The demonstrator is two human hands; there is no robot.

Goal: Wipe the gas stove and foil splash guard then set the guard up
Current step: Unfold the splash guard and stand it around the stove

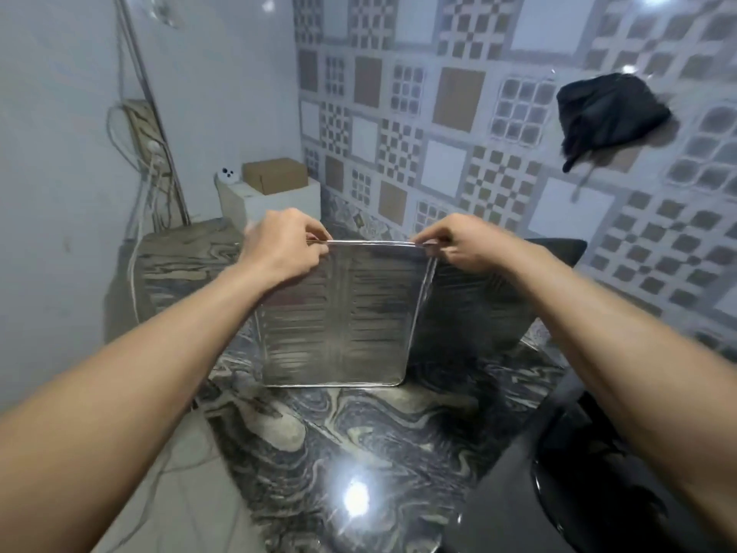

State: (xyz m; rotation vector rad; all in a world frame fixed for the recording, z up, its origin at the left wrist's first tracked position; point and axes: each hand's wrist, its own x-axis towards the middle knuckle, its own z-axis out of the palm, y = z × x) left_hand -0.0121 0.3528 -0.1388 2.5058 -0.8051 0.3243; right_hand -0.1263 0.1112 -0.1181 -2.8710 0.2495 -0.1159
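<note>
The foil splash guard (335, 313) stands upright on the marbled counter (359, 445), its near panel facing the person. The left hand (279, 245) pinches the guard's top left corner, the right hand (462, 245) its top right. The black gas stove (558, 492) lies right of the guard; patterned wall tiles (458, 113) rise behind. Both forearms reach forward, outstretched.

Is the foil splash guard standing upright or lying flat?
Upright: the foil splash guard stands on the countertop, top edge pinched by the left hand and right hand.

Both arms extended, left hand (281, 243) and right hand (464, 243) fingers pinched shut.
</note>
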